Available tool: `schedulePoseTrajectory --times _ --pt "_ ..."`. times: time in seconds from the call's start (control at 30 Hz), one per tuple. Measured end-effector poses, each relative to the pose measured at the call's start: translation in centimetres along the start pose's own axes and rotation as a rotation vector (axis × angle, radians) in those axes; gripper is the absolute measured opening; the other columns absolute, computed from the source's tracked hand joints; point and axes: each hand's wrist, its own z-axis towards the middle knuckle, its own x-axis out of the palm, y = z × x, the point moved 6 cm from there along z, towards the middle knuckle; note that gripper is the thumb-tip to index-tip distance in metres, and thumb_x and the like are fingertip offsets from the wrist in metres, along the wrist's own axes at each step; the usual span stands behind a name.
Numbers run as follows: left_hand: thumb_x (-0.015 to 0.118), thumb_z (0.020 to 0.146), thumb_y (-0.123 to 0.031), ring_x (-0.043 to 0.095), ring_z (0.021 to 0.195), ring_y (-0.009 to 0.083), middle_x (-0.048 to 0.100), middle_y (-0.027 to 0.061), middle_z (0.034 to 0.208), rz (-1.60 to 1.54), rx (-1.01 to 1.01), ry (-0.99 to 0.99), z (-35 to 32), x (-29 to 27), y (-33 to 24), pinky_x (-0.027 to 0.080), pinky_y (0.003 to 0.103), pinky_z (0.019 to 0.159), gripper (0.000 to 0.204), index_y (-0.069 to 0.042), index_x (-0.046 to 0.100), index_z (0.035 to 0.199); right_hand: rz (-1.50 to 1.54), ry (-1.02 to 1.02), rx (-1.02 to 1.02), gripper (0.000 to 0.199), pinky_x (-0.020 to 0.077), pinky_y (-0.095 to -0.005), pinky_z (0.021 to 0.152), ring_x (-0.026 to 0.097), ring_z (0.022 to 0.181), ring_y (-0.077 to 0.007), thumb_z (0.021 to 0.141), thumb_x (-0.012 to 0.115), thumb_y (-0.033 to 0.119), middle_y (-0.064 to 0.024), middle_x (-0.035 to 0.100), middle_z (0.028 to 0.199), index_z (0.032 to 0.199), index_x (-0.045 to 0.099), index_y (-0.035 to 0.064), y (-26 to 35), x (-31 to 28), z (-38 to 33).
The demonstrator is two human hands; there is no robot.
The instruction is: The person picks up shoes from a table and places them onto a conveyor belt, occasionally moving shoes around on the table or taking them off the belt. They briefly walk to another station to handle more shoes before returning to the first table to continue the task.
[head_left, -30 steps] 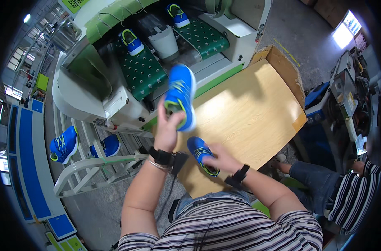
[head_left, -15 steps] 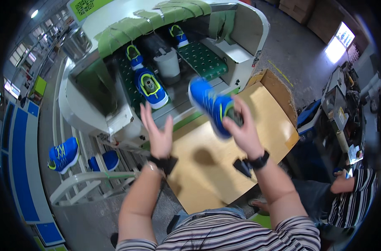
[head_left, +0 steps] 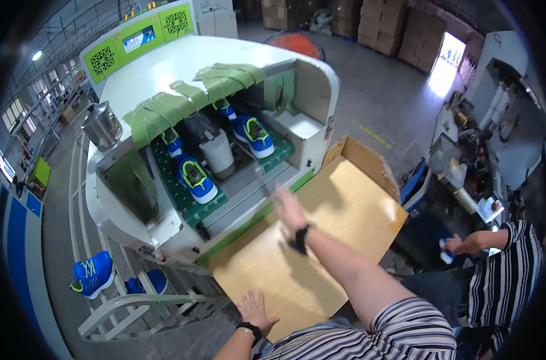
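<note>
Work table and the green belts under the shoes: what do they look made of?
The work table looks like light wood or wood-look laminate: pale tan, faint grain, smooth matt sheen, with cardboard walls at its far edge. The green belts look like moulded plastic or rubber: a regular studded grid, dull finish. Which of the two the picture cannot settle. The right hand hovers empty near them.

— What moved since half a second ago?

— The right hand [head_left: 289,207] no longer holds a blue shoe [head_left: 253,135]; that shoe now lies on the right green belt, and the hand hangs empty over the desk's [head_left: 321,252] far edge.

— And the left hand [head_left: 255,309]?

— Dropped to the desk's near edge, fingers spread.
</note>
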Motion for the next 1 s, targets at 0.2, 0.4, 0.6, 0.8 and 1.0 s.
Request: schedulePoseTrajectory --times 0.2,0.4,0.6,0.8,1.0 --pt "0.068 0.075 -0.066 -0.005 0.147 0.0493 -0.006 0.0283 0.16 0.068 0.008 0.03 0.0 1.4 0.3 0.004 0.066 0.114 0.12 -0.01 0.001 0.157 -0.388 0.498 0.111 0.066 0.0159 -0.0574 0.117 0.016 0.148 -0.0393 0.098 0.045 0.047 -0.014 0.018 0.161 0.155 0.023 0.0223 -1.7 -1.3 -32.8" --pt "0.069 0.073 -0.067 -0.002 0.147 0.0493 -0.006 0.028 0.16 0.116 0.025 -0.029 0.3 1.1 -0.6 0.009 0.069 0.112 0.123 -0.008 0.0 0.157 -0.478 0.476 0.216 0.064 0.023 -0.0603 0.114 0.022 0.146 -0.0388 0.098 0.046 0.042 -0.0132 0.022 0.16 0.154 0.027 0.0194 -1.3 -3.1 -39.6" --pt "0.067 0.073 -0.069 -0.007 0.147 0.0473 -0.011 0.0269 0.16 0.113 0.032 -0.044 0.9 0.5 -0.2 0.007 0.065 0.114 0.124 -0.011 -0.004 0.157 -0.451 0.306 0.401 0.063 0.0218 -0.0616 0.114 0.019 0.146 -0.0401 0.097 0.049 0.037 -0.015 0.02 0.16 0.153 0.028 0.0178 -0.3 -1.8 -40.3" --pt "0.067 0.075 -0.066 -0.005 0.148 0.0454 -0.008 0.0259 0.161 0.046 0.071 -0.068 -0.5 0.7 -0.6 0.008 0.064 0.115 0.118 -0.011 0.003 0.157 -0.453 0.327 0.338 0.066 0.0226 -0.0586 0.114 0.022 0.145 -0.0403 0.095 0.052 0.039 -0.0154 0.022 0.16 0.153 0.028 0.0177 0.5 -3.0 -40.9" --pt "0.065 0.077 -0.067 -0.004 0.149 0.0447 -0.006 0.0246 0.161 0.005 0.048 -0.079 -1.0 1.7 -0.3 0.007 0.065 0.114 0.115 -0.012 0.004 0.157 -0.462 0.242 0.31 0.045 0.0344 -0.0529 0.103 0.042 0.128 -0.0368 0.088 0.057 0.038 -0.0167 0.048 0.136 0.125 0.057 0.0123 1.3 -4.5 -37.4"
